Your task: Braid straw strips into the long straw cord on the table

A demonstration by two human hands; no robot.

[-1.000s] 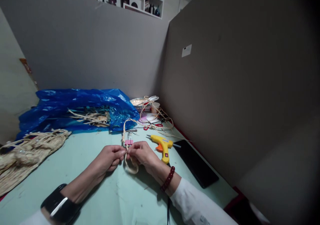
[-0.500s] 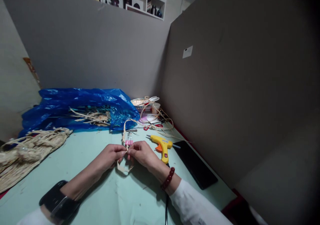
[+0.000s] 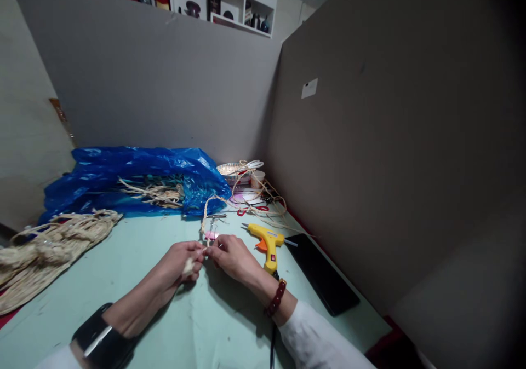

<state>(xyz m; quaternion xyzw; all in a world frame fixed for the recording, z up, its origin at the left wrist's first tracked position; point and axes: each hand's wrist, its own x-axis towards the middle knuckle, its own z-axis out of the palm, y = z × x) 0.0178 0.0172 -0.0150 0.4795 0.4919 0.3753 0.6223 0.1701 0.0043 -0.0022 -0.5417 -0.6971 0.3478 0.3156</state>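
Towering over everything, partitions (image 3: 164, 84): grey, meeting in a corner, sitting a shade lower in view than half a second ago.
Table (image 3: 230, 336): pale green, spread out under both hands.
Blue plastic bag (image 3: 135, 158): slumped at the back left, gaping around pale strips, holding its place.
Woven straw piece (image 3: 61, 254): lying at the far left, just in front of the bag, not stirring either.
Black slab (image 3: 322, 273): flat on the right, unmoved.
Right hand (image 3: 235, 257): closed, thumb and fingers pinched together on the cord just below the clip.
Left hand (image 3: 173, 265): closed too, gripping a thin end, fingertips right up against those of the right.
Yellow glue gun (image 3: 269, 243): on its side, just beyond the right hand, same spot as before.
Braided cord (image 3: 204, 214): coming down from the back, past the clip, straight into the pinch between both hands.
Dark red bracelet (image 3: 276, 298): around the right wrist.
Pale strand (image 3: 189, 266): and there, the change! Hanging as a loop below the hands half a second ago, now blurred against the left fingers.
Pink clip (image 3: 212, 235): on the table, at the cord, just above the fingertips.
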